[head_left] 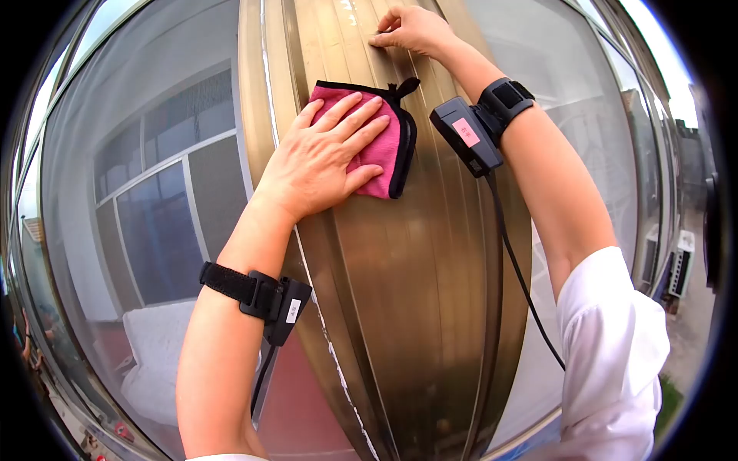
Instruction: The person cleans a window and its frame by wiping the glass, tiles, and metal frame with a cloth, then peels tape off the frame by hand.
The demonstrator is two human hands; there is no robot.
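Left fingers (357, 119) are spread, presumably so the pink cloth (386, 154) beneath is pressed flat; right fingers (385, 39) are curled, any grip unclear.

Black-edged pink cloth (386, 154) against brassy panel (430, 269)
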